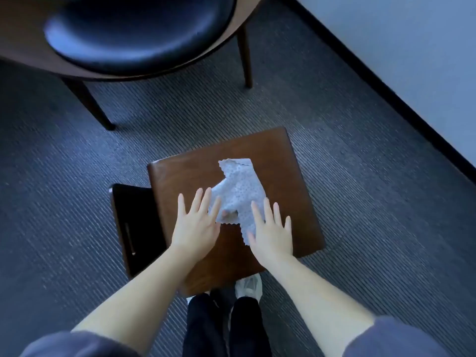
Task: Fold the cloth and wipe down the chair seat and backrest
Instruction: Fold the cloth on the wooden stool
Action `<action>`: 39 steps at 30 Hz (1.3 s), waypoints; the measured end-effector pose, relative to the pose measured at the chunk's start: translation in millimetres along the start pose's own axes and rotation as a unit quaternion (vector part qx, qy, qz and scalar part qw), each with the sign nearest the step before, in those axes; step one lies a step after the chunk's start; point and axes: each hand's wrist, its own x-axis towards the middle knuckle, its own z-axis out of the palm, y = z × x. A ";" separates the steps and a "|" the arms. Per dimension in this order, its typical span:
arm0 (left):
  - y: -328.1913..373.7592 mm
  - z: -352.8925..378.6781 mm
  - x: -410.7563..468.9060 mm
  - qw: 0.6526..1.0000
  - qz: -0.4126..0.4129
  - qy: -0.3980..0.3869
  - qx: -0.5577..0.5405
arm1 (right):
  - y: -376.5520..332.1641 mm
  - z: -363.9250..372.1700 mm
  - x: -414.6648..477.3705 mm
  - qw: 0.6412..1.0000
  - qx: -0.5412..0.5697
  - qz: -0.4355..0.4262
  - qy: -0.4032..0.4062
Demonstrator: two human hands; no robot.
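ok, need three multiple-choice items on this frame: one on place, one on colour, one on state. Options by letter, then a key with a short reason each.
1. Where does the cloth lie?
A. in a bucket
B. on the brown wooden seat
C. hung on a hook

2. What does the cloth look like?
A. plain red
B. solid black
C. pale with small dots

3. How are the left hand and right hand held?
A. both flat, fingers straight, at the cloth
B. both clenched in fists
C. both raised, holding the cloth in the air

Key:
1 B, the cloth rests on top of the seat.
2 C, its surface is light and speckled.
3 A, the fingers of both hands are spread and straight at the cloth's near edges.
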 end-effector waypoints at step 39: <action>-39.9 -42.9 49.5 0.984 0.120 0.060 -0.116 | 54.4 -52.5 16.1 0.930 0.367 -0.033 -0.010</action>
